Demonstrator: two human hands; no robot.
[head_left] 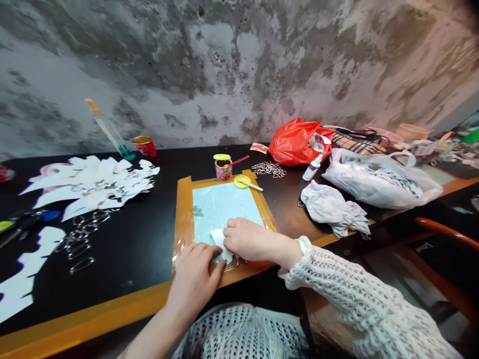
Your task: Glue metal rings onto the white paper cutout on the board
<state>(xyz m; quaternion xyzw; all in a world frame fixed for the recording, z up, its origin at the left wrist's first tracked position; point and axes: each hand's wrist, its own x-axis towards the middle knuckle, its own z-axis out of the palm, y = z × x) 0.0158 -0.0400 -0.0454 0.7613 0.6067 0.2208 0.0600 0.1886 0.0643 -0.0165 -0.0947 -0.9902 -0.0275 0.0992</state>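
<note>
A small white piece of sheet (217, 235), perhaps paper or fabric, lies at the near edge of the pale blue taped mat (211, 204). My right hand (247, 240) bends over it from the right, its curled fingertips closed on the piece. From the left, my left hand (196, 269) rests on the mat with thumb and forefinger at the piece's lower left edge, holding it there. A metal clip loop (236, 261) shows partly beneath my right hand. The fingertips hide much of the white piece.
Behind the mat stand an open tin (223, 170) and a yellow lid (242, 182) with a stick. White cut pieces (93, 187) and wire loops (80, 244) lie left. Right are a red bag (292, 144), a bottle (312, 168), a cloth bundle (329, 207) and a white bag (374, 182).
</note>
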